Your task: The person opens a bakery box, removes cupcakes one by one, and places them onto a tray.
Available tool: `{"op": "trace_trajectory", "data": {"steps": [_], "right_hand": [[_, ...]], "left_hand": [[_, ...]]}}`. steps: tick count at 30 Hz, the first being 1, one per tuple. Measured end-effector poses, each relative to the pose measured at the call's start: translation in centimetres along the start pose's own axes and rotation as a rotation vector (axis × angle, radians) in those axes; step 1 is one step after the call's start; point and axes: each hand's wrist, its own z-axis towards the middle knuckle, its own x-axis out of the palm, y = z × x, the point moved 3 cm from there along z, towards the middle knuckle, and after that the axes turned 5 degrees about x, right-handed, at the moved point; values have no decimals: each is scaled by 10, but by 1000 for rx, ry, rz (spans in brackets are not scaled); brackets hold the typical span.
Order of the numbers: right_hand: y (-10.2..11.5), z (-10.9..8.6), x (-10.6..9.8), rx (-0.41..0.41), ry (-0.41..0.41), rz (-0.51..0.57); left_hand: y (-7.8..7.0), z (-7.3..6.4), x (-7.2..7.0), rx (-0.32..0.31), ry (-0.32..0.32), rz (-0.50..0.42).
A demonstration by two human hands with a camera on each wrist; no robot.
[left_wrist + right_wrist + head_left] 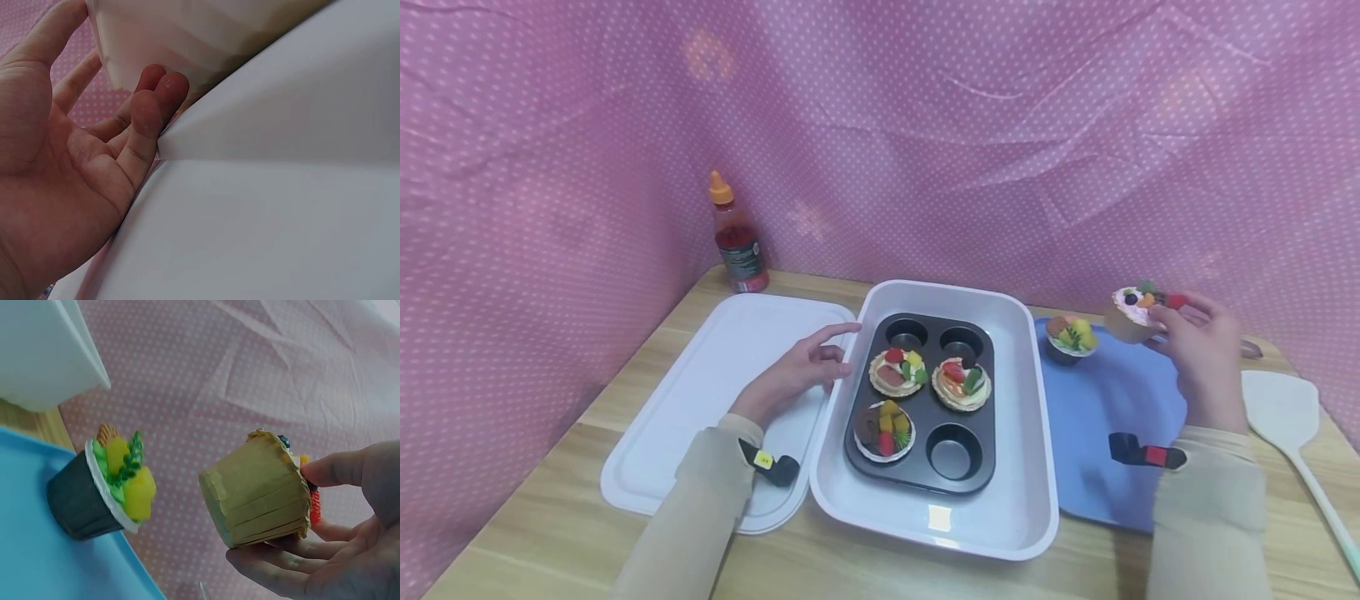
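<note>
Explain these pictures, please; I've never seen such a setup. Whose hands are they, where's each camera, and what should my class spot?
No machine here: these are a person's bare left hand and right hand. The widest picture looks forward and down from the head; the others look from each wrist. On the wooden table, a white tray holds a dark muffin tin with three topped cakes. Left of it are a flat white lid or tray and, farther back, a sauce bottle; right of it, a blue tray with one dark-cupped cake, then a white spatula. The right hand's grip pinches a tan-cupped cake; the left hand is at the white tray's rim.
</note>
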Motion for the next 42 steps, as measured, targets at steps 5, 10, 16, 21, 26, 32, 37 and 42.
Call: {"op": "trace_trajectory", "data": {"steps": [5,10,16,21,26,32,37,42], "right_hand": [[-4,2,-4,43,-20,-43],[-9,7,-4,65,-50,-41],[-17,11,-5,133,-97,-47],[-25,14,-7,159,-114,-93],[-32,20,-8,157,-104,-73],[-38,26,-10,165,-99,-69],[-44,30,-12,163,-80,8],[-49,32,-13,161,-91,20]], "left_hand": [[-1,-2,-1,8,3,1],[0,-1,-1,2,1,-5],[1,-1,-1,5,5,-5],[1,0,0,5,3,2],[2,1,-1,5,3,-6],[2,1,-1,7,11,-5],[0,0,-1,6,14,1],[-1,0,-1,-4,11,-3]]}}
